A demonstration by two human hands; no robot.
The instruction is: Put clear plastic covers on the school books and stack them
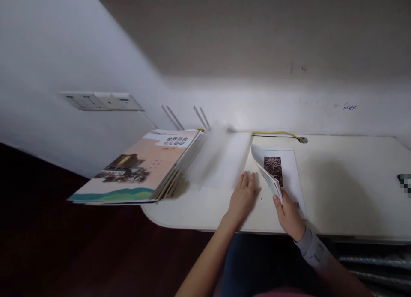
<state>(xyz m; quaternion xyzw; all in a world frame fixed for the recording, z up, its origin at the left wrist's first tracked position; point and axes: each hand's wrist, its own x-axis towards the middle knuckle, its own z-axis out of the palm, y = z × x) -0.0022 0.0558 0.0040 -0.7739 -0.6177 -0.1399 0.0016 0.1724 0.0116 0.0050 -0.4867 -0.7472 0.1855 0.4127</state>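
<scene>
My right hand (pixel 289 213) is closed on the near edge of a thin white booklet (pixel 290 168), with the thumb on top. The booklet's left side is lifted and curled, and a dark picture shows on its white face. Beside it, my left hand (pixel 243 198) lies flat on the white tabletop with its fingers apart. The fingertips are close to the right edge of a blurred, whitish, sheet-like thing (pixel 215 160); I cannot make out its kind.
A stack of books (pixel 138 168), the top one with a peach cover, overhangs the desk's left end. A yellow cable (pixel 276 132) runs along the wall to a grommet (pixel 303 140). Wall sockets (pixel 102 101) are at left. A dark object (pixel 405 183) sits at the right edge.
</scene>
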